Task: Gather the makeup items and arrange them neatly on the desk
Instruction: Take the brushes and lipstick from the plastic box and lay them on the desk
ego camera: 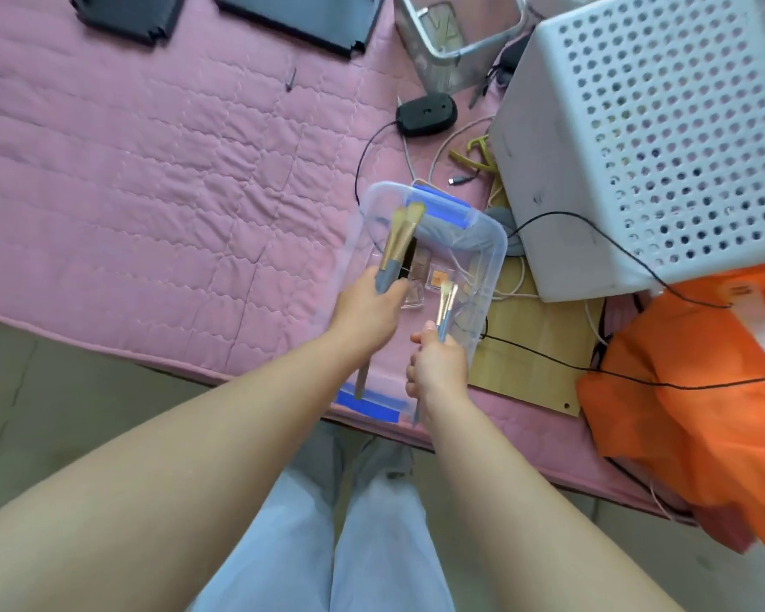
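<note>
While the clear plastic box [482,311] is sitting at the near edge of the pink quilted cover [151,192], the left hand [367,311] is gripping two large makeup brushes [398,240] over it, and the right hand [440,364] is pinching two small brushes [446,302]. Small eyeshadow pans [425,267] are lying inside the box, beside a white perforated basket [637,148] and orange cloth [690,390].

Bare forearms, pale blue trousers [372,545]

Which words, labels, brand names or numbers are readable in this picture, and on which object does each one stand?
No text can be read.
Orange fabric: a pale tag at its upper edge carries marks too blurred to read.
Black mouse: its underside marking is too small to read.
</note>
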Demonstrator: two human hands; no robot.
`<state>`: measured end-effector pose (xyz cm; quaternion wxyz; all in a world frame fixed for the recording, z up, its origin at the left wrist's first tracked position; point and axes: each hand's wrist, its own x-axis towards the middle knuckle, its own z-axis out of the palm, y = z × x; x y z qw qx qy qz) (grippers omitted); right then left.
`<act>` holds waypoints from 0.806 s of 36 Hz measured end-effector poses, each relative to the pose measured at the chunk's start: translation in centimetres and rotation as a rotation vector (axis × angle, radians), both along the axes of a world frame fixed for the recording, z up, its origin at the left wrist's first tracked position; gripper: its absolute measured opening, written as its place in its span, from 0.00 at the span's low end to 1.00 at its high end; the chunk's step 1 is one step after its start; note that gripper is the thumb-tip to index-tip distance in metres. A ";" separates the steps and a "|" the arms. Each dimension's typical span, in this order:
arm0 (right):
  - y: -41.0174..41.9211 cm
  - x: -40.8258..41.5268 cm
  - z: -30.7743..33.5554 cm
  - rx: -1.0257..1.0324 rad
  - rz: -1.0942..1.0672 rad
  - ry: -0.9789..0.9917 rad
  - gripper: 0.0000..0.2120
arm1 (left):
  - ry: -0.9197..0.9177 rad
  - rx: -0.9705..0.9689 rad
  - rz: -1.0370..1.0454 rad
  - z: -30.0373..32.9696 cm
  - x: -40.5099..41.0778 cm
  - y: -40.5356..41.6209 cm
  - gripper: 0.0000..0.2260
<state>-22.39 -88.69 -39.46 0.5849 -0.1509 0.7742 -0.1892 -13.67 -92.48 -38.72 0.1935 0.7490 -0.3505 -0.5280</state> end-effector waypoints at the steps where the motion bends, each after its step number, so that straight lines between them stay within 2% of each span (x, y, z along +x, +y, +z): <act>1: 0.1 0.4 1.1 -0.013 -0.002 -0.009 0.15 | 0.016 -0.012 0.021 1.3 0.5 0.1 0.11; 5: -0.2 2.3 6.1 -0.075 -0.008 -0.094 0.13 | 0.092 -0.041 0.132 6.2 2.6 1.3 0.12; 8: -1.0 3.8 9.6 -0.138 0.065 -0.123 0.12 | 0.145 -0.051 0.190 9.4 4.7 2.7 0.10; 13: -1.6 7.0 14.9 -0.228 0.302 -0.112 0.12 | 0.260 -0.099 0.351 14.8 8.8 5.2 0.07; 19: -0.2 13.6 19.7 -0.283 0.572 -0.154 0.08 | 0.312 -0.187 0.513 19.6 15.2 9.2 0.06; 24: 2.6 20.6 22.7 -0.319 0.716 -0.204 0.11 | 0.325 -0.263 0.674 22.6 21.3 13.2 0.06; 29: 6.1 27.8 25.0 -0.332 0.859 -0.175 0.10 | 0.308 -0.338 0.812 24.8 27.9 18.3 0.07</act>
